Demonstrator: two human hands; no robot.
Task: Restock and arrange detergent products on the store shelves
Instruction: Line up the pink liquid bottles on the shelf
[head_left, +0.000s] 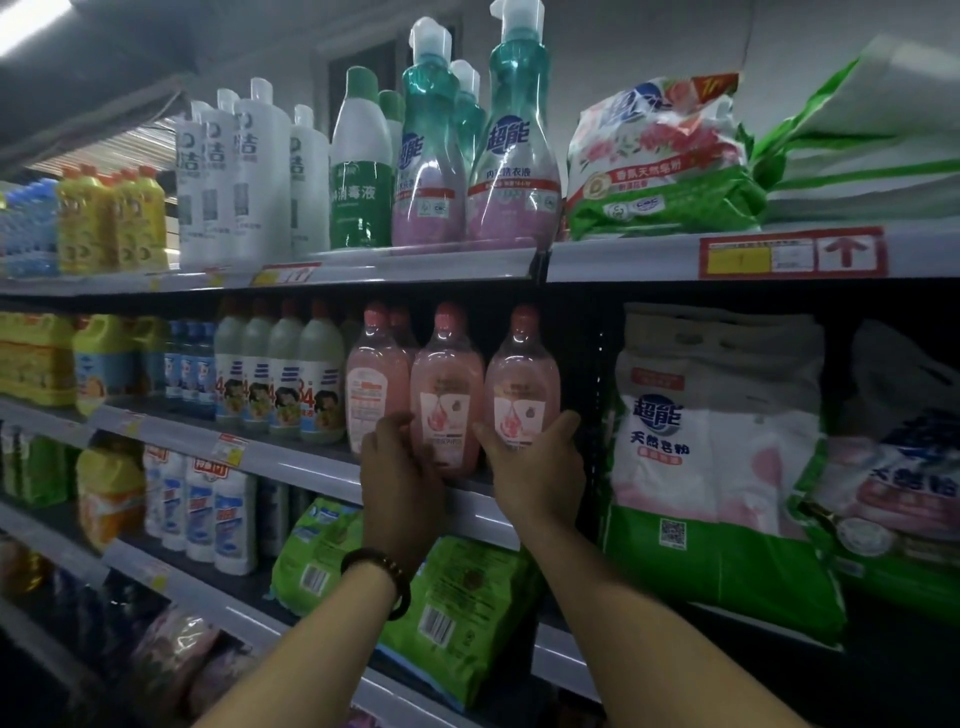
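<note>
Three pink detergent bottles stand in a row on the middle shelf (332, 470). My left hand (402, 475) wraps the lower left side of the middle pink bottle (447, 384). My right hand (537, 467) cups the base of the right pink bottle (522, 374), thumb across its label. The left pink bottle (370, 379) stands untouched beside them, with another behind it. A dark bead bracelet (382, 571) circles my left wrist. Both bottles stand upright at the shelf's front edge.
Large white-and-green powder bags (717, 457) fill the shelf section to the right. Teal-and-pink pump bottles (511, 150) and white bottles (249, 171) stand on the top shelf. Green pouches (457, 613) lie on the shelf below. Disinfectant bottles (291, 384) stand left of the pink ones.
</note>
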